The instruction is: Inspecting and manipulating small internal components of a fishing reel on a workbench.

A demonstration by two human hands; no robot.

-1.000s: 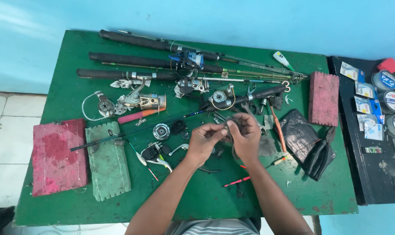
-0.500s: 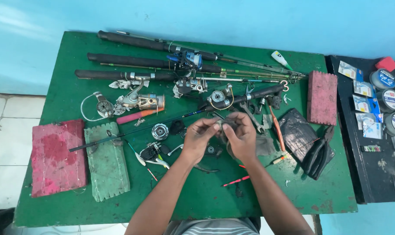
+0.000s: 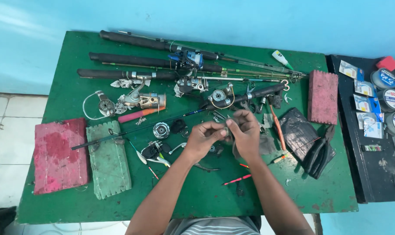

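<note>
Pinching small metal part [image 3: 227,132] between left hand [image 3: 204,140] and right hand [image 3: 246,132], I see both nudged toward 12 o'clock; reel [image 3: 141,99] at 10 unmoved.

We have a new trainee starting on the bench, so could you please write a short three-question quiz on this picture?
1. True or false: the left hand and the right hand meet over the green table, pinching one small part between them.
2. Which block lies at the table's right edge? A) red block B) green block C) blue block
3. Fill in: the three fishing rods lie along the table's ___ edge.

Key: 1 true; 2 A; 3 far. The pinched part is too small to identify.
</note>
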